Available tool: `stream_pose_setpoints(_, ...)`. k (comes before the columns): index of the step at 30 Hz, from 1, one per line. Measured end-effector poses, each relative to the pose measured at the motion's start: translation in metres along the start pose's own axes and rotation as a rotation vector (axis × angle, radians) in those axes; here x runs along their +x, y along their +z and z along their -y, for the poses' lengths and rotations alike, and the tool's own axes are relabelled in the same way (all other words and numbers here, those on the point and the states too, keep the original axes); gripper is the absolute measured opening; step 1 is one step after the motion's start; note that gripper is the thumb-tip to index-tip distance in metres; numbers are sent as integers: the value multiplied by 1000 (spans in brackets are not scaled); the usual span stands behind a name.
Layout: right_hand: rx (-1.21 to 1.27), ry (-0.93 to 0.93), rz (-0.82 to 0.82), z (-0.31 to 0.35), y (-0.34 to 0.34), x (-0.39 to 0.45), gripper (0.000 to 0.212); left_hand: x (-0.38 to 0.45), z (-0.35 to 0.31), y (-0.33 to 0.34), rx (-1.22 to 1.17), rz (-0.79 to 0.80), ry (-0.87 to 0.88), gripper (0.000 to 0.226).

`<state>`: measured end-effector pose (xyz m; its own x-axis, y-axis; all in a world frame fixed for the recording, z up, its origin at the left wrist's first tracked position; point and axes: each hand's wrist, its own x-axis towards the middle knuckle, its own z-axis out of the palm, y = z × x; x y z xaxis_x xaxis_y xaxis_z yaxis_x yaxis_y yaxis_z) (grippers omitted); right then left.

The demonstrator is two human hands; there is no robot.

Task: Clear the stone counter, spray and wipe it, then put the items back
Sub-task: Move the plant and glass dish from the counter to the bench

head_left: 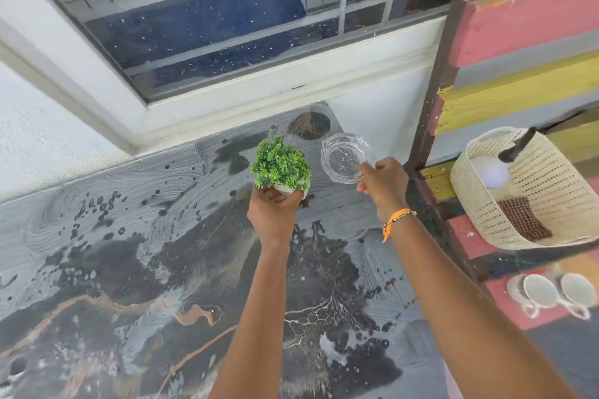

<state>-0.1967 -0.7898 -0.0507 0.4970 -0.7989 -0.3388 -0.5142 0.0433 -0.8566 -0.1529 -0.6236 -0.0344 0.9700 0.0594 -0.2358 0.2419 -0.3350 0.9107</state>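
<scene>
The dark stone counter (129, 236) fills the lower view, streaked with grey wipe swirls and droplets. My left hand (272, 210) grips the white pot of a small green plant (280, 163), held just above the counter's far part. My right hand (384, 183) pinches the near rim of a clear glass dish (343, 157), which hangs tilted above the counter's back right corner. An orange bracelet is on the right wrist. A round dry patch (309, 125) marks the stone behind the dish.
A window with a white sill (259, 97) runs behind the counter. To the right stands a striped wooden shelf (505, 26) holding a cream woven basket (534, 191) with a white ball and a brown cloth; white cups (547, 293) lie below.
</scene>
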Motion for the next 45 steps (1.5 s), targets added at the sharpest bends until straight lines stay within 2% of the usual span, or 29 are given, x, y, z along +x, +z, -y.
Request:
stream_pose_setpoints(5,-1,5,-75,-29,-80,-22,15,-55,-6,34,63,142,89,41)
stream_pose_setpoints(10,-1,66,-211,-83,-195,-30,9,-130,-10,100,130,320,175,42)
stream_pose_setpoints(16,-73,227,-315,-178,-336,2,8,-244,-12,210,171,483,160,48)
stream_pose_setpoints(24,-94,356,-370,-278,-469,49,9,-357,11,355,272,654,53,47)
stream_pose_setpoints(28,-94,389,-361,-315,-504,79,12,-381,34,410,366,702,33,40)
stream_pose_setpoints(34,-100,436,-337,-368,-522,126,11,-392,62,485,431,754,35,65)
stream_pose_setpoints(39,-55,482,-330,-403,-518,161,8,-391,83,535,471,670,13,43)
stream_pose_setpoints(43,-46,464,-331,-417,-520,181,22,-391,88,558,520,635,52,40)
stream_pose_setpoints(45,-43,448,-320,-424,-520,190,21,-388,92,567,525,620,26,40)
